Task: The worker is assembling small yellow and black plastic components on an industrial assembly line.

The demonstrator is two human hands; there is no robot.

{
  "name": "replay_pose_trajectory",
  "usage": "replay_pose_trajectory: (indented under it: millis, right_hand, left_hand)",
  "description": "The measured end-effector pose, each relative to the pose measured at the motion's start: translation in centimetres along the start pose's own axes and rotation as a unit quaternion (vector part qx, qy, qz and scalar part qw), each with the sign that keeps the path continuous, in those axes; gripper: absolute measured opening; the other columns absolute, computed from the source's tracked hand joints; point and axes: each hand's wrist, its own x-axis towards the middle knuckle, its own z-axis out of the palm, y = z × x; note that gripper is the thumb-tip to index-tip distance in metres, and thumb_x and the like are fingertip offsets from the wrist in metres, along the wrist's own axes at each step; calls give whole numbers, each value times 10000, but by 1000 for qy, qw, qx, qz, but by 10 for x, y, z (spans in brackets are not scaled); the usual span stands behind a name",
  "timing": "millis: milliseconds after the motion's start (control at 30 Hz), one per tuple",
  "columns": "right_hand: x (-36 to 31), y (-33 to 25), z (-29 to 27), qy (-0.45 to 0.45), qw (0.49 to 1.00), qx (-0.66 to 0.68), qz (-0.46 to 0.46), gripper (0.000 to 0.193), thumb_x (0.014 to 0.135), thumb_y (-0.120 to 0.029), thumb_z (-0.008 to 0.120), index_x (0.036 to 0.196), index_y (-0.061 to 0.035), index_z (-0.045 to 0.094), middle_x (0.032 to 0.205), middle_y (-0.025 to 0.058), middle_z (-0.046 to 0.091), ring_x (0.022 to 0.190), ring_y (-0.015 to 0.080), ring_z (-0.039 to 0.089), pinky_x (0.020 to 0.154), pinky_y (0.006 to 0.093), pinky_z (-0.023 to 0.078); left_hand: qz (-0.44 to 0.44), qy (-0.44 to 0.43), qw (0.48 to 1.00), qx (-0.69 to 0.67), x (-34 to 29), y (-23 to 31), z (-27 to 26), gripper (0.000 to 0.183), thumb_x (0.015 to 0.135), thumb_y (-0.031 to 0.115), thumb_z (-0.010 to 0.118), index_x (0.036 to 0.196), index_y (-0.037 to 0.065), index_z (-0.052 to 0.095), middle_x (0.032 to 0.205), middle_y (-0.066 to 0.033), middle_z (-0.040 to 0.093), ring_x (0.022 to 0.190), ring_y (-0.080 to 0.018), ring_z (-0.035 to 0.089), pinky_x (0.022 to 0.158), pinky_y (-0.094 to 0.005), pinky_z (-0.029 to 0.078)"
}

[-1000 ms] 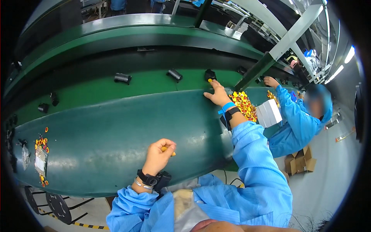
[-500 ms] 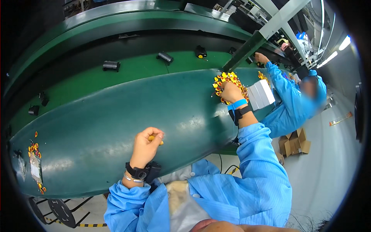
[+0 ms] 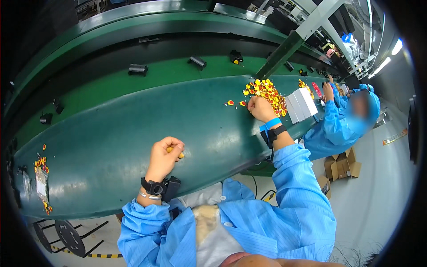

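Observation:
My left hand is raised above the near part of the green table, its fingers curled closed around a small yellow piece. My right hand rests at the left edge of a pile of small yellow and red pieces. Its fingers are pinched together, and what lies between the fingertips is too small to make out. Just left of those fingertips, two loose yellow and red pieces lie apart from the pile on the tabletop.
Beyond the green table runs a green belt carrying black cylindrical parts. White boxes stand right of the pile, under a slanted post. A co-worker in blue sits at right. More pieces and a bag lie far left.
My right hand has drawn back from within the pile to its left edge, and two pieces now lie separate there. The co-worker's arm has come back from the belt. Black parts have shifted right.

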Motion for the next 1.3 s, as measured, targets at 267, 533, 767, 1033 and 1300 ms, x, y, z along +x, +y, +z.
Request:
replay_pose_trajectory:
  millis: [267,533,767,1033,1300]
  right_hand:
    - [-37,-70,-8,-16,841,535,76,131,847,-55,573,973,-20,564,766,52,607,649,138,611,579,253,509]
    - [-98,-162,16,-55,730,681,-9,109,826,22,604,930,-12,599,823,39,581,708,141,602,678,261,521]
    - [-133,-178,21,16,833,500,-238,182,731,72,657,874,-34,691,893,62,549,767,130,543,647,242,440]
    - [-152,-181,29,9,791,582,-190,142,842,-11,587,972,13,638,878,78,601,797,164,603,693,271,500]
    - [-158,-163,37,-356,550,752,78,293,945,-293,511,887,-16,588,715,56,587,595,128,537,550,263,436]
  left_hand:
    - [8,0,1000,-27,1,-1,-2,106,875,125,599,883,20,610,795,-44,635,670,-93,602,558,-193,471]
    - [29,-42,994,-97,-23,20,27,135,884,136,607,943,15,613,786,-50,639,660,-100,611,552,-193,470]
    - [-36,-84,968,-233,-38,27,28,186,916,177,568,951,0,610,786,-70,646,624,-115,615,479,-184,456]
    - [17,-51,972,-231,-49,24,30,141,872,145,632,914,10,623,791,-61,651,623,-87,595,486,-183,437]
    - [87,-32,988,-125,-60,19,43,132,842,38,646,955,-25,619,828,-61,642,720,-90,589,654,-219,494]
